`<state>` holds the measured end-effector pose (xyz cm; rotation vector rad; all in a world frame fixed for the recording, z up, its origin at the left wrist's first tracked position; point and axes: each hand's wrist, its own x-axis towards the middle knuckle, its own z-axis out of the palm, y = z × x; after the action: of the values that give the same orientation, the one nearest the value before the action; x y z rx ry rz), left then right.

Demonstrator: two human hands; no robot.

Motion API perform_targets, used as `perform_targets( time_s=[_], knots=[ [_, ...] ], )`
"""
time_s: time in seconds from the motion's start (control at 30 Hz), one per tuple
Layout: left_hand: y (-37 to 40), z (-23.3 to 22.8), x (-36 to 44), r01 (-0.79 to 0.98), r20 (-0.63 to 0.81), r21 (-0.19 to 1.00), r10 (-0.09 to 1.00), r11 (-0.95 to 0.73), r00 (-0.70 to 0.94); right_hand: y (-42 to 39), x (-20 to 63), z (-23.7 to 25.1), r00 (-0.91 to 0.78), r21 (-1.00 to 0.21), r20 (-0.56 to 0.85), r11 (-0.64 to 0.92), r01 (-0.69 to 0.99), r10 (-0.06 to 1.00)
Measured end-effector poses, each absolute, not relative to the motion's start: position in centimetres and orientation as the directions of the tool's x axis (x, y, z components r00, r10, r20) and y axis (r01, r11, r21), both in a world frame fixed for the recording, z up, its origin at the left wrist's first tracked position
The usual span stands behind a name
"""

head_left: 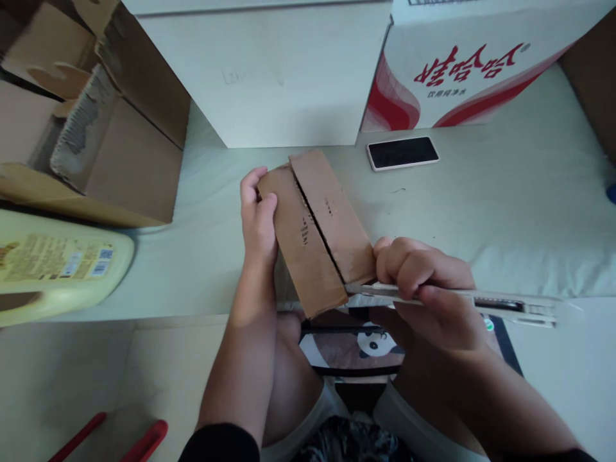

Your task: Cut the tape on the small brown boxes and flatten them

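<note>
A small brown cardboard box (308, 237) is held tilted over the near edge of the pale green cloth surface. A dark slit runs along the seam between its two top flaps. My left hand (260, 215) grips the box's far left corner, thumb on top. Closed around a utility knife (500, 303) with a whitish handle is my right hand (428, 282). The knife's blade tip meets the box's near end at the seam, and my right fingertips are close to the box's right corner.
A phone (403, 154) lies beyond the box, before a white carton (289, 77) and a red-and-white carton (443, 77). Left are an opened cardboard box (139, 160) and a yellow jug (110, 256). Red handles (144, 443) show lower left, above the floor.
</note>
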<state>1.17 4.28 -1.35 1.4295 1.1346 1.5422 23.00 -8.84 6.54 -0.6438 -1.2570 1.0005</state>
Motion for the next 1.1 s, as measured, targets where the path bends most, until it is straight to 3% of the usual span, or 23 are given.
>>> perform_targets(
  time_s=[0.33, 1.1],
  knots=[
    [4.37, -1.09, 1.22, 0.059, 0.356, 0.934, 0.928, -0.351, -0.111, -8.38, 22.70, 6.75, 0.007, -0.826, 0.529, 0.516, -0.226, 0.849],
    [4.33, -0.95, 1.44, 0.071, 0.374, 0.927, 0.917, -0.368, -0.136, -8.60, 23.14, 6.17, -0.013, -0.850, 0.489, 0.473, -0.232, 0.872]
  ],
)
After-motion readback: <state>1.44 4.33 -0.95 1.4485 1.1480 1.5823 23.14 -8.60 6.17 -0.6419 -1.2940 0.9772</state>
